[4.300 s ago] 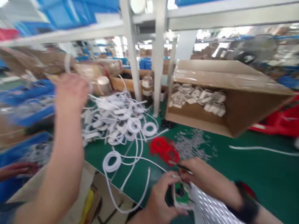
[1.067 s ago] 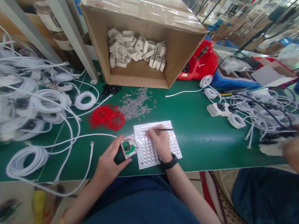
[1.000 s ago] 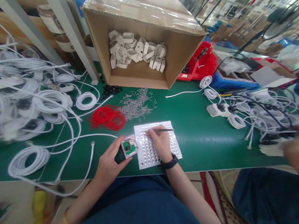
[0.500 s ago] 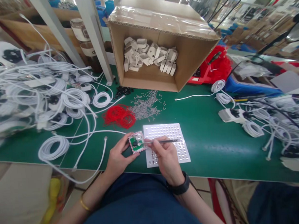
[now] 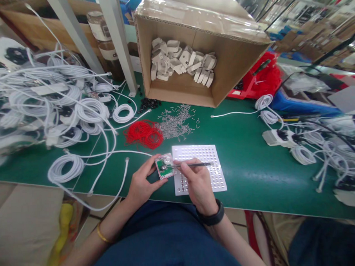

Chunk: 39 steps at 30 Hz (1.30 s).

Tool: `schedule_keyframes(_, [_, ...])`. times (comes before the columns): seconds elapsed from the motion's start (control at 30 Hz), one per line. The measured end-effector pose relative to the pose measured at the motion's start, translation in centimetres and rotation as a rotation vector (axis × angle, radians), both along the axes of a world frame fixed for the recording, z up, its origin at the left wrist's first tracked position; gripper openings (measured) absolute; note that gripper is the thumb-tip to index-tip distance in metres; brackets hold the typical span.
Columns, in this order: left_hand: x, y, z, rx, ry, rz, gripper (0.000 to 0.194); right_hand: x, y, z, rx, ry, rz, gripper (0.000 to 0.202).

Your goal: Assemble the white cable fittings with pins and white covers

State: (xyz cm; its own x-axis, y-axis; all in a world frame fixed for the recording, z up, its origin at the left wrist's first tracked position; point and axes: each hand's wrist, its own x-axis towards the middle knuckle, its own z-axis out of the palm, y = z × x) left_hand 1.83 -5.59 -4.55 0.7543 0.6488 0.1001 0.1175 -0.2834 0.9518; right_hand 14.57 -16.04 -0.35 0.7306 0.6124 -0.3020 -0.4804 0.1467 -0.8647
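On the green bench (image 5: 249, 161), hands grip small housing (image 5: 165, 171) and tweezers (image 5: 193, 165).

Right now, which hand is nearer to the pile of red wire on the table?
Left. The left hand holds the small green circuit board just below the red wire pile; the right hand, gripping tweezers, sits farther right over the white dotted sheet.

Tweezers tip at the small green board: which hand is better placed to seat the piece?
Probably the right hand: it holds the tweezers, tip on the green board. The left hand grips that board.
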Motion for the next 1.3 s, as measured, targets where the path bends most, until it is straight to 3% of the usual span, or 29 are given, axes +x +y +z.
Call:
schedule_keyframes(0.63, [0.0, 0.0, -0.1, 0.021, 0.019, -0.003, 0.066, -0.3, -0.1, 0.0, -0.016, -0.09, 0.002, 0.011])
schedule_keyframes(0.93, [0.2, -0.2, -0.6, -0.07, -0.06, 0.024, 0.073, -0.1, -0.2, -0.1, -0.049, -0.134, 0.013, 0.013])
schedule_keyframes(1.03, [0.0, -0.1, -0.7, 0.025, -0.044, -0.04, 0.059, 0.0, -0.1, -0.3, -0.048, -0.154, 0.013, 0.013])
schedule_keyframes(1.17, [-0.2, 0.2, -0.7, 0.323, -0.018, -0.09, 0.041, -0.5, -0.2, -0.4, -0.069, -0.207, 0.035, 0.012])
schedule_keyframes(1.3, [-0.2, 0.5, -0.9, 0.537, 0.058, -0.104, 0.033, 0.0, -1.0, 1.1, -0.074, -0.617, 0.06, 0.003])
